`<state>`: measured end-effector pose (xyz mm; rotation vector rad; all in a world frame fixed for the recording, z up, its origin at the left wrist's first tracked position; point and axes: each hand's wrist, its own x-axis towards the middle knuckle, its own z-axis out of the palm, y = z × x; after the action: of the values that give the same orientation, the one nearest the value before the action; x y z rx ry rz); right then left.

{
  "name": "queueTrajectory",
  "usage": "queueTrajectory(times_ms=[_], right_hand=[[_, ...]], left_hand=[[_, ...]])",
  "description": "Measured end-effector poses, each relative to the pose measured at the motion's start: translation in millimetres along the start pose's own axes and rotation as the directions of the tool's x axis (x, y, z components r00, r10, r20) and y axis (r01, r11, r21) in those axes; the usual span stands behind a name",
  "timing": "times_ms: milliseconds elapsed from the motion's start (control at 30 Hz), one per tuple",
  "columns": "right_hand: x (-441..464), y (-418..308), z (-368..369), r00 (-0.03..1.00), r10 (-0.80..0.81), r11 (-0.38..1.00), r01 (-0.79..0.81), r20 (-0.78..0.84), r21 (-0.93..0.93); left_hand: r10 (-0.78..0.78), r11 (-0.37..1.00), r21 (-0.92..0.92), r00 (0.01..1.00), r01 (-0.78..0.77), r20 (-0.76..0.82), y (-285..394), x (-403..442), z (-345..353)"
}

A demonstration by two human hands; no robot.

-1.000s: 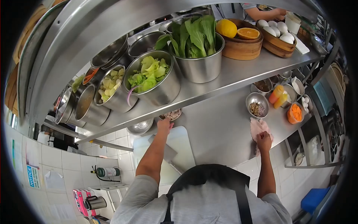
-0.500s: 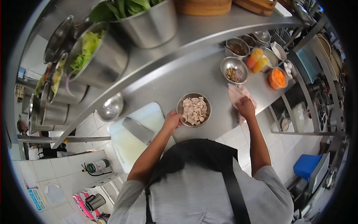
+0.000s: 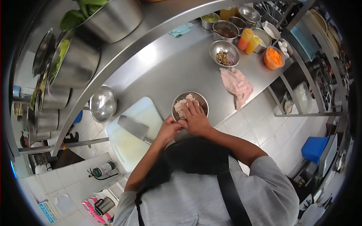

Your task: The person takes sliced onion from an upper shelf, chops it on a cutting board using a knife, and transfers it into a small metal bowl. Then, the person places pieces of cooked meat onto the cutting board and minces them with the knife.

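A steel bowl (image 3: 203,101) with pieces of pale meat (image 3: 181,106) stands near the front edge of the steel counter. My left hand (image 3: 170,129) grips its rim at the lower left. Flat over the meat lies my right hand (image 3: 195,117), its fingers spread and reaching into the bowl. To the left, a cleaver (image 3: 132,128) rests on a white cutting board (image 3: 124,148). A pink cloth (image 3: 236,86) lies crumpled at the right, touched by neither hand.
Bowls of chopped ingredients (image 3: 225,58), squeeze bottles (image 3: 246,38) and a tub of orange pieces (image 3: 274,58) stand at the back right. An empty steel bowl (image 3: 103,104) sits at the left. An overhead shelf (image 3: 158,22) holds large pots (image 3: 117,20).
The bowl of meat has come out from under the shelf toward me, held by my left hand. My right hand has let go of the pink cloth and moved left onto the meat.
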<state>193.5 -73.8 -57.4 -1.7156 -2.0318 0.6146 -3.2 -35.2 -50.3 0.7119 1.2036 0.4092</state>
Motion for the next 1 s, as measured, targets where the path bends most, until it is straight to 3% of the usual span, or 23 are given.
queueTrajectory(times_ms=[233,467,900,1000], right_hand=[[-12,-4,9,0.997,-0.039,0.989,0.047,-0.062,0.141],[-13,2,17,0.989,-0.032,0.968,0.066,-0.142,0.243],[-10,12,25,0.979,-0.099,0.957,0.143,-0.180,0.251],[-7,13,25,0.993,-0.100,0.979,0.109,-0.059,0.174]], left_hand=[[0.123,0.983,0.140,0.992,-0.118,-0.032,1,-16,-6],[0.168,0.939,0.315,0.983,-0.137,-0.074,12,-20,-1],[0.165,0.938,0.322,0.982,-0.126,-0.097,2,-26,2],[0.105,0.966,0.251,0.986,-0.070,-0.133,-8,-24,-1]])
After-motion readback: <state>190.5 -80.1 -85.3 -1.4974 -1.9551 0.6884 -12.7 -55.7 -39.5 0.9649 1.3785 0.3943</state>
